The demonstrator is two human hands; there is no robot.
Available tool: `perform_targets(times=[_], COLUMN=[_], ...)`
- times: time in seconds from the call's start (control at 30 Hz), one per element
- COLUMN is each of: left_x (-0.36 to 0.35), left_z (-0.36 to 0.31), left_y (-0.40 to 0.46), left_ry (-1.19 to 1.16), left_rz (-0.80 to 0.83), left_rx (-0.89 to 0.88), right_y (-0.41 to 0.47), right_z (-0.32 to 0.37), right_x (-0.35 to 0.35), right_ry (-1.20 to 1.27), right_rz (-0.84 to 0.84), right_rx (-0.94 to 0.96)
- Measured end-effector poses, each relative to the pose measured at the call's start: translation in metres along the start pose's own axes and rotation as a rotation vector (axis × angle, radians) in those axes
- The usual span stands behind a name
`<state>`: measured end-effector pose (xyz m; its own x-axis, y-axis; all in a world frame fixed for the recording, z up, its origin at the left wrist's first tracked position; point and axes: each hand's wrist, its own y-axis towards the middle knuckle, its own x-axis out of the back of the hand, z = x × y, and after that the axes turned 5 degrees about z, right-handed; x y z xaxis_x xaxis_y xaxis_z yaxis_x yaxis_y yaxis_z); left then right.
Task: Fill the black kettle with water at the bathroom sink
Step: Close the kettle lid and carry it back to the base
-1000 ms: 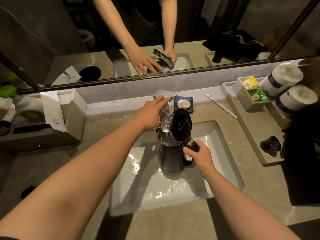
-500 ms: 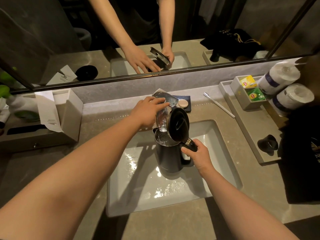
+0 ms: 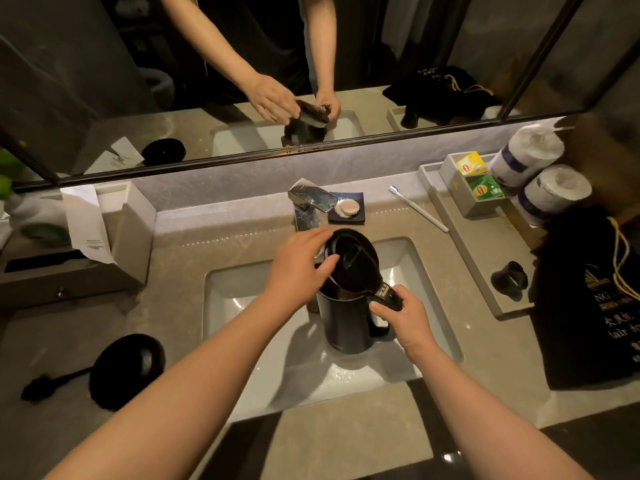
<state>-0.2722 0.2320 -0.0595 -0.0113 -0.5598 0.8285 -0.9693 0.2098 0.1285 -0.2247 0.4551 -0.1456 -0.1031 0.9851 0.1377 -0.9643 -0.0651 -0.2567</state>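
Note:
The black kettle stands upright in the white sink basin, below and in front of the chrome faucet. My right hand grips the kettle's handle. My left hand rests with fingers spread on the round black lid, which is tilted partly down over the opening. No water stream shows at the faucet. The water level inside the kettle is hidden by the lid.
A black kettle base with its cord lies on the counter at left. A tissue box stands behind it. A soap dish, toothbrush, tray with tea bags and paper rolls, and a black bag are at right.
My left hand left the faucet handle and came down onto the kettle lid. The water stream has stopped. The lid has tipped from upright toward the opening.

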Motion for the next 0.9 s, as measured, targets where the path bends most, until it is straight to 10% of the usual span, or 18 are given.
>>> perform_targets(times=[0.67, 0.9], left_x=[-0.002, 0.014], left_z=[-0.060, -0.077], left_y=[-0.037, -0.049], left_ry=[-0.426, -0.776], left_rz=[0.137, -0.192], left_rx=[0.293, 0.447], right_y=[-0.047, -0.045], right_z=[0.053, 0.078], right_x=[0.059, 0.050], right_ry=[0.072, 0.070], right_rz=[-0.018, 0.085], right_rx=[0.170, 0.267])
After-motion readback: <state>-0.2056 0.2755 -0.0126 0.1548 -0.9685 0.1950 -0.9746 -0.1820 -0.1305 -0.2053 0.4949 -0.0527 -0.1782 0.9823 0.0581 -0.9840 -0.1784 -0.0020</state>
